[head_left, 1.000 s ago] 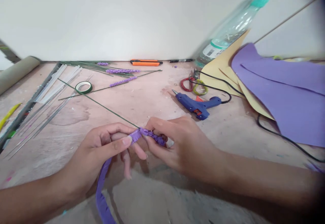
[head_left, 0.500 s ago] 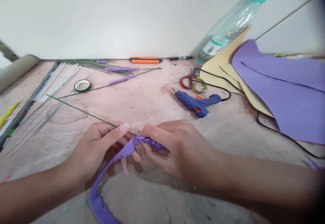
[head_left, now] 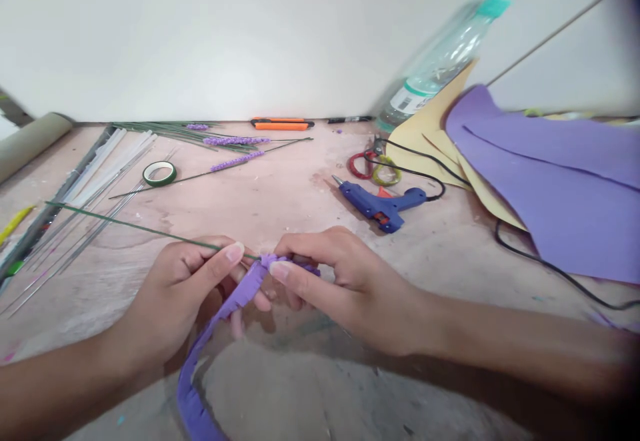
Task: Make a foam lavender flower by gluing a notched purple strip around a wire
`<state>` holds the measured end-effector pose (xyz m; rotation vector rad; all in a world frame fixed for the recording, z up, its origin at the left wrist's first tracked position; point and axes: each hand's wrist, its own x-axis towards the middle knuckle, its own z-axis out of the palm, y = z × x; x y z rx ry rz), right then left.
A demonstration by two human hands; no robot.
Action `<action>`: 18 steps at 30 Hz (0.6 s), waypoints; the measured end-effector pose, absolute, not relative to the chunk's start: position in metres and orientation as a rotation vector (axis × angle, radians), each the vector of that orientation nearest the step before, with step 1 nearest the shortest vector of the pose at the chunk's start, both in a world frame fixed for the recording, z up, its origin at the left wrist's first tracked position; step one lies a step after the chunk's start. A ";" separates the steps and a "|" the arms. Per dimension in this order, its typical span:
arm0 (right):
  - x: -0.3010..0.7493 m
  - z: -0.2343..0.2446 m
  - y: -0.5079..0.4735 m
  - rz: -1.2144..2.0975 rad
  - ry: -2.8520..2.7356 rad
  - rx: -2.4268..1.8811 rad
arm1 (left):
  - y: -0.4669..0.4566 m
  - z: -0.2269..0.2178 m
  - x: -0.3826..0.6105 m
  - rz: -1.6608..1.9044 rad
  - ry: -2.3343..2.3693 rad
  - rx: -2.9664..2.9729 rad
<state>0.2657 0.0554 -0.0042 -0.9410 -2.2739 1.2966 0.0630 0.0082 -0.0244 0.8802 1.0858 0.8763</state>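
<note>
My left hand (head_left: pixel 200 288) pinches a thin green floral wire stem (head_left: pixel 135 224) between thumb and fingers; the stem's free end points to the upper left. My right hand (head_left: pixel 345 288) is closed around the purple fringed flower head (head_left: pixel 270 261) at the other end, its thumb pressed on the petals. From that flower head a fringed purple strip (head_left: pixel 220 318) runs down past my left fingers and curves out of the bottom of the view. Part of the flower head is hidden by my right fingers.
A blue glue gun (head_left: pixel 380 204) with a black cord lies beyond my right hand, near scissors (head_left: pixel 373 166). Purple sheets (head_left: pixel 560 194) and a leaning bottle (head_left: pixel 440 68) are at right. Green tape (head_left: pixel 160 173), glue sticks (head_left: pixel 97 168), finished purple stems (head_left: pixel 235 160) and an orange cutter (head_left: pixel 283 124) lie behind.
The stem has turned, its free end swinging left and lower. My right thumb has come up onto the flower head, where the strip's join now sits. The whole view has shifted slightly.
</note>
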 end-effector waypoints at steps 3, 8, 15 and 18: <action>0.265 -0.005 0.054 1.233 -2.266 -0.894 | 0.005 -0.025 0.063 0.881 1.053 0.844; 0.265 -0.006 0.054 1.070 -2.322 -0.876 | 0.002 -0.026 0.061 0.904 0.977 0.808; 0.265 -0.011 0.053 0.736 -2.311 -0.842 | 0.003 -0.025 0.059 0.885 1.003 0.834; 0.267 -0.014 0.053 0.662 -2.346 -0.827 | 0.004 -0.027 0.058 0.872 0.994 0.827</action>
